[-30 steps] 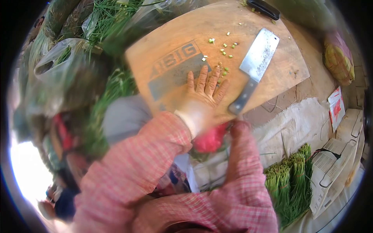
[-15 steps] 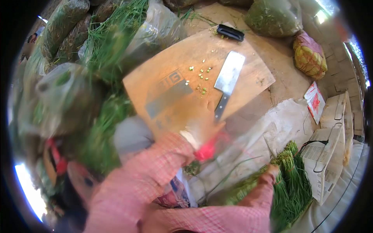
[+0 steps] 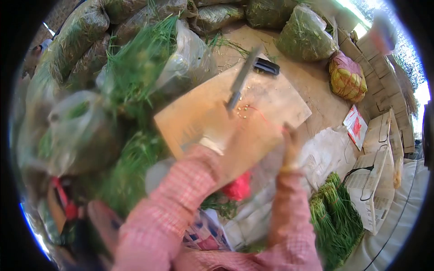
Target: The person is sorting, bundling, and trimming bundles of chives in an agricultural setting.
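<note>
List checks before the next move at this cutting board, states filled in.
1. Knife grip secure: cannot tell; left hand is at the handle but blurred.
2. Blade clear of right hand: ok; blade points to the far side, hand is at the near right edge.
3. Red string held: cannot tell; it runs over the board toward the right hand, fingers blurred.
4. Board free of scraps: not ok; small bits lie near the knife handle.
5. Green bundles on the board: not ok; those in clear view are off it, to the right.
</note>
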A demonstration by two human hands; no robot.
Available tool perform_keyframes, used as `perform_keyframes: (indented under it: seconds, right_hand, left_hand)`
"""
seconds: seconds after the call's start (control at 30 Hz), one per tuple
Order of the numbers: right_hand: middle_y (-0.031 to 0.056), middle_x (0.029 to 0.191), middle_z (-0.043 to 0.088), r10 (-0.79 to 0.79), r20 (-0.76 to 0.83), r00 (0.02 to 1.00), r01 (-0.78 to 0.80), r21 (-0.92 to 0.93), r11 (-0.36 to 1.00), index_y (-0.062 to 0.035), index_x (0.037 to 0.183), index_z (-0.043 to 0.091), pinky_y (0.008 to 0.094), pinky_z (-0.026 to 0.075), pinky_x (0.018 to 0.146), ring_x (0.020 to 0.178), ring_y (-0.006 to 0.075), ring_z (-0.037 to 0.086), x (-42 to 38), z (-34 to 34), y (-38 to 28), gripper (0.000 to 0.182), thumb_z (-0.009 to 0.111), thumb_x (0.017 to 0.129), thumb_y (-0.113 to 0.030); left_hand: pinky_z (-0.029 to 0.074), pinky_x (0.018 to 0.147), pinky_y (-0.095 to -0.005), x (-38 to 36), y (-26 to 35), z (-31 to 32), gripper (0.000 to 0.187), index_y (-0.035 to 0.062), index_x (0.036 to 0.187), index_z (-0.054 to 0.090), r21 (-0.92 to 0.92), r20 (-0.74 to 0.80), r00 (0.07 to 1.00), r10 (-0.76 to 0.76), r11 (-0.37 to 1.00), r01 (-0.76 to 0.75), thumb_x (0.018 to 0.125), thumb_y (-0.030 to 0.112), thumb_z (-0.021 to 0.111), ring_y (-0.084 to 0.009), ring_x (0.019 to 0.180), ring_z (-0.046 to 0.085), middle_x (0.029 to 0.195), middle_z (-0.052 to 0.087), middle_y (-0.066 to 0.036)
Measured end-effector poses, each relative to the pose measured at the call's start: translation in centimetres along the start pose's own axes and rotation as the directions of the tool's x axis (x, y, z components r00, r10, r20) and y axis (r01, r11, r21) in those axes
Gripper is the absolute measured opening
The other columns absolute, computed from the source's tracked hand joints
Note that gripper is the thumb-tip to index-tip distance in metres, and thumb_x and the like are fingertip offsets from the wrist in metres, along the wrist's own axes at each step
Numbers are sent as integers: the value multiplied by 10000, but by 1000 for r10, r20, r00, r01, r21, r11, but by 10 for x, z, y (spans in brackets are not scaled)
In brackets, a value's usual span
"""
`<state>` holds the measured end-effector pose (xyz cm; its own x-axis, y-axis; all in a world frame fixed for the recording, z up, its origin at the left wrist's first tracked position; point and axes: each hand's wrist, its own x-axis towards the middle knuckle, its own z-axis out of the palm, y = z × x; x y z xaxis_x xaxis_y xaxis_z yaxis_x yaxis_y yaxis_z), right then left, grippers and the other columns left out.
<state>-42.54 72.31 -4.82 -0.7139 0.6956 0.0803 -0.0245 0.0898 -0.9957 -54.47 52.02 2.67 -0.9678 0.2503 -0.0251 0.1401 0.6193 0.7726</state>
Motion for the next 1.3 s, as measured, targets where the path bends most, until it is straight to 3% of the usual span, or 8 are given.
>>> perform_keyframes:
  seconds: [0.17, 0.27, 0.3, 0.33, 0.4, 0.73, 1.0, 1.3]
  right_hand:
    - [36, 776, 521, -335, -60, 940, 301, -316, 900, -38, 880, 531, 294, 406, 651, 706, 165, 487, 40, 169, 54, 187, 521, 878, -225]
    - [57, 765, 533, -370, 744, 556, 717, -655, -239, -71, 865, 564, 307, 425, 668, 708, 196, 503, -39, 271, 10, 262, 484, 883, -320]
    - [82, 896, 555, -187, 698, 691, 621, -440, 649, -79, 958, 574, 311, 412, 781, 849, 211, 515, -72, 301, -12, 251, 497, 880, -306]
    - [106, 1027, 577, 28, 761, 649, -85, 37, 996, -87, 1050, 583, 316, 399, 894, 990, 227, 528, -95, 323, -32, 278, 510, 876, -292]
    - [91, 972, 593, -97, 816, 570, -316, 327, 891, -81, 1045, 589, 296, 402, 862, 974, 188, 527, -107, 331, -64, 268, 604, 821, -228]
    - [64, 556, 571, 301, 430, 851, -59, -491, 869, -10, 743, 631, 263, 433, 407, 486, 146, 552, 105, 107, -7, 111, 620, 734, -120]
    - [145, 1071, 562, -64, 143, 988, 142, -648, 749, 2, 1139, 515, 322, 411, 896, 1040, 241, 519, 134, 39, 7, 377, 561, 773, -78]
    - [37, 914, 557, 117, 427, 897, -261, 296, 919, 16, 1086, 558, 249, 425, 747, 820, 115, 507, -60, 97, -111, 319, 519, 863, -209]
  left_hand:
    - [414, 648, -299, 10, 13, -147, 274, 31, 1053, 477, -215, -305, 934, 188, 941, -260, 877, 242, 466, -162, 733, 506, 804, 520, -58]
    - [246, 422, -163, 1, 10, -186, 196, 89, 1007, 484, -416, -404, 910, 95, 867, -275, 897, 250, 461, -10, 512, 346, 675, 428, 54]
    - [259, 432, -165, -3, 12, -192, 212, 77, 1011, 479, -512, -400, 917, 5, 829, -228, 894, 254, 469, -15, 520, 355, 679, 432, 54]
    - [257, 437, -169, -8, 10, -199, 227, 66, 1012, 473, -571, -385, 921, -53, 798, -193, 894, 260, 476, -16, 524, 348, 689, 430, 55]
    - [260, 448, -175, -15, 0, -210, 243, 66, 1027, 468, -575, -347, 937, 29, 783, -237, 892, 268, 484, -19, 530, 345, 702, 430, 56]
    - [406, 657, -256, -16, -18, -170, 267, 19, 1010, 473, -275, -302, 925, 232, 908, -317, 836, 220, 507, -123, 719, 471, 820, 505, -41]
    - [450, 734, -359, -48, -5, -111, 316, 16, 1089, 462, -127, -118, 923, 367, 916, -381, 818, 162, 535, -307, 815, 569, 902, 553, -173]
    - [441, 806, -409, -64, 23, -23, 474, 8, 1162, 456, -85, 438, 846, 305, 950, -299, 719, 119, 582, -342, 945, 543, 1043, 541, -191]
